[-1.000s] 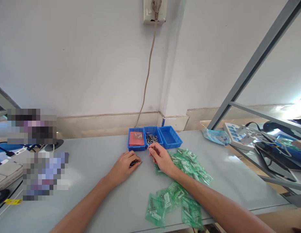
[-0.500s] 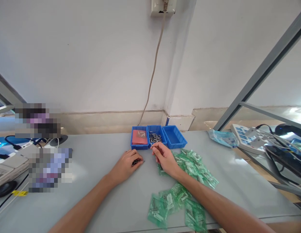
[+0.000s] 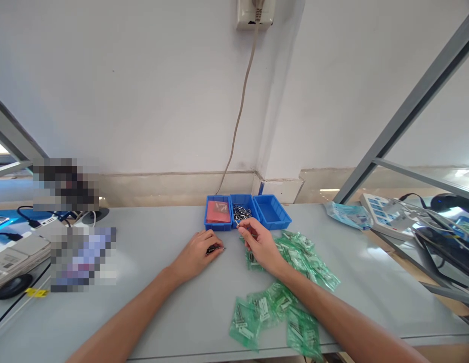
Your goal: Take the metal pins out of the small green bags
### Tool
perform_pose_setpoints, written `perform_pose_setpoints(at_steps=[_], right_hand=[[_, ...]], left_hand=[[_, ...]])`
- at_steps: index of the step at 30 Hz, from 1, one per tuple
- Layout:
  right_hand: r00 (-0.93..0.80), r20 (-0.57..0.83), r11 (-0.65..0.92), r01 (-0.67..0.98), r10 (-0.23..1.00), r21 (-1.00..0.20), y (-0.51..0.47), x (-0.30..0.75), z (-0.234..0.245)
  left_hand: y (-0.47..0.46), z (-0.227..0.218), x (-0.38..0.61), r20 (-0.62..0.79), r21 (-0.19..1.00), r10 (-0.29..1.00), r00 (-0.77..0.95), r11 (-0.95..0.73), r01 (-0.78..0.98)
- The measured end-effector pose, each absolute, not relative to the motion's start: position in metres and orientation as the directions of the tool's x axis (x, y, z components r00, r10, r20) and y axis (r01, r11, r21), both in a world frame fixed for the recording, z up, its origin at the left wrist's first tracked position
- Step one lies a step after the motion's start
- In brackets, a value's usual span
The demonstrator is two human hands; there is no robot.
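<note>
My left hand (image 3: 196, 254) rests on the grey table (image 3: 151, 282) with its fingers closed on a small dark tool (image 3: 214, 249) whose metal tip points right. My right hand (image 3: 259, 244) hovers just in front of the middle blue bin (image 3: 243, 213), its fingers pinched on a small metal pin. That bin holds several metal pins. The left blue bin (image 3: 218, 214) holds a red packet, and the right blue bin (image 3: 272, 213) looks bare. Green plastic bags (image 3: 294, 262) lie under and to the right of my right hand.
More green bags (image 3: 270, 315) lie near the table's front edge. A power strip (image 3: 385, 217), cables and a blue packet (image 3: 345, 214) sit at the right under a grey metal frame (image 3: 400, 121). Devices and cables crowd the left. A cord hangs from a wall socket (image 3: 253, 12).
My right hand has stayed close to the middle bin, shifting slightly while keeping its pinch. My left hand has held still with the tool. The view has shifted a little.
</note>
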State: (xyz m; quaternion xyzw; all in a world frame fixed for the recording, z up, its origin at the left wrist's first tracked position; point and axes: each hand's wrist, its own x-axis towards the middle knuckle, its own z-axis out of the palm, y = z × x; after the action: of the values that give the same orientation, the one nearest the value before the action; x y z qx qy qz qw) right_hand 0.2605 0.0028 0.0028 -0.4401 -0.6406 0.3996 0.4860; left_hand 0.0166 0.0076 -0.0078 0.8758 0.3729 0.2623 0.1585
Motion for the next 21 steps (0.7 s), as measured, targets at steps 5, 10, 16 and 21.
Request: perform_pose_setpoints(at_steps=[5, 10, 16, 21], right_hand=[[-0.126, 0.303, 0.322, 0.186, 0.945, -0.928, 0.003, 0.262, 0.006], [-0.128, 0.257, 0.273, 0.13, 0.958, -0.953, 0.002, 0.261, 0.01], [-0.256, 0.045, 0.002, -0.167, 0.966, -0.986, -0.001, 0.26, 0.018], [-0.269, 0.007, -0.063, -0.249, 0.963, -0.966, -0.001, 0.262, 0.019]], left_hand=[[0.007, -0.006, 0.017, 0.34, 0.471, 0.734, 0.588, -0.674, 0.569], [0.006, -0.006, 0.017, 0.341, 0.462, 0.731, 0.59, -0.677, 0.572], [0.006, -0.007, 0.017, 0.34, 0.449, 0.732, 0.591, -0.678, 0.581], [0.005, -0.006, 0.017, 0.345, 0.439, 0.724, 0.597, -0.687, 0.579]])
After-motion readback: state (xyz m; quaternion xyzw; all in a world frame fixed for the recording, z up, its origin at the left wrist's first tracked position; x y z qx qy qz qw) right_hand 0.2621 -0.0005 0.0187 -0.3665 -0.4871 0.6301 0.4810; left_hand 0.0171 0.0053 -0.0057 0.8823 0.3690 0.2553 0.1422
